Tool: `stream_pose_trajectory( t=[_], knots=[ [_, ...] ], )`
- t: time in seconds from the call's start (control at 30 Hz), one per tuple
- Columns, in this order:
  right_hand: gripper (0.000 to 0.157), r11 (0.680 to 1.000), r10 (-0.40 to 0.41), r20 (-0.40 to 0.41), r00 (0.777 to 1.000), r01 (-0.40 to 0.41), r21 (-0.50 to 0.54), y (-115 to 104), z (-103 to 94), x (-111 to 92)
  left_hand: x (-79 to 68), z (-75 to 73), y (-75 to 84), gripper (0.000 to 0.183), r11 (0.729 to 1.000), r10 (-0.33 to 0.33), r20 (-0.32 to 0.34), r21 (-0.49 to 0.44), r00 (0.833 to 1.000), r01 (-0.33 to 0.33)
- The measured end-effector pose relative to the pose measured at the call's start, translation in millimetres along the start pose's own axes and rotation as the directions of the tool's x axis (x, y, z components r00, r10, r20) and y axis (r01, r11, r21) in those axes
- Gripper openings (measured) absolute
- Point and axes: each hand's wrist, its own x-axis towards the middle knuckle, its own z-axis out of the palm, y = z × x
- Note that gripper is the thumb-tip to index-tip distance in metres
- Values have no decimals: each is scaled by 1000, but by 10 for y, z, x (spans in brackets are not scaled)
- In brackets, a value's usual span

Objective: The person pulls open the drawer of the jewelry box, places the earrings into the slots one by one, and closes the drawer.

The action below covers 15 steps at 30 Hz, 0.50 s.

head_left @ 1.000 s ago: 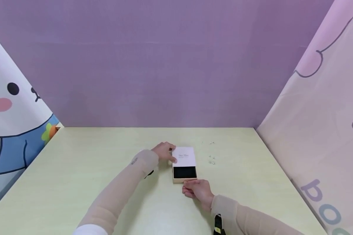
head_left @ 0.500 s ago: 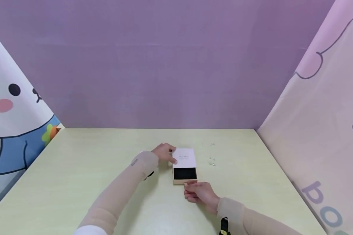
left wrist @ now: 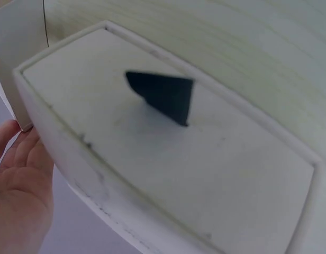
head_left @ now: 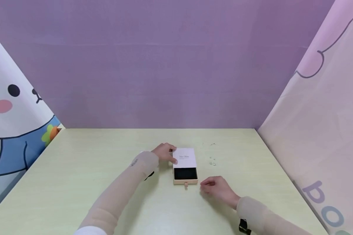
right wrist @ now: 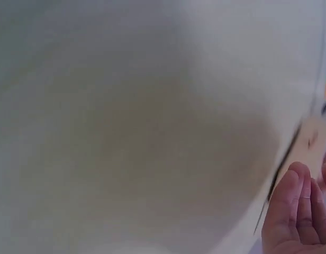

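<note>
A small white box sleeve (head_left: 184,158) with fine printed lettering lies on the table. From its near end a peach-edged drawer (head_left: 180,182) is pulled partway out, showing a black lining (head_left: 185,173). My left hand (head_left: 164,152) grips the sleeve's left side, thumb at the nearer part and fingers farther back. A short pull tab (head_left: 186,185) sticks out of the drawer's front. Just right of that front, my right hand (head_left: 219,188) holds nothing, its fingers loosely curled. In the left wrist view, a white rimmed panel (left wrist: 247,164) carries a dark pointed piece (left wrist: 165,95).
Several tiny shiny pieces (head_left: 213,164) lie on the pale table (head_left: 106,156) right of the box, with a few more (head_left: 213,144) farther back. A purple backdrop (head_left: 159,65) rises behind the table, and printed cloths (head_left: 320,107) flank it.
My right hand has let go of the drawer's pull tab and moved right, leaving the tab in sight. My left hand keeps its grip on the box sleeve.
</note>
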Motion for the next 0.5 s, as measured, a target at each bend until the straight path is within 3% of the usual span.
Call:
stream_pose_trajectory(
  t=[0.13, 0.23, 0.37, 0.5],
  knots=[
    [18, 988, -87, -72, 994, 77, -135, 10, -258, 69, -30, -7, 24, 72, 1000, -6, -1, -3, 1000, 6],
    [17, 962, -174, -122, 977, 142, -235, 18, -441, 156, -54, -18, 41, 71, 1000, -14, -4, -13, 1000, 14],
    [16, 910, -268, -156, 951, 197, -364, 52, -638, 285, -69, -32, 50, 72, 1000, -16, -1, -23, 1000, 16],
    [17, 833, -349, -117, 930, 251, -494, 111, -741, 389, -50, -14, 37, 72, 1000, -14, 6, -24, 1000, 14]
  ],
)
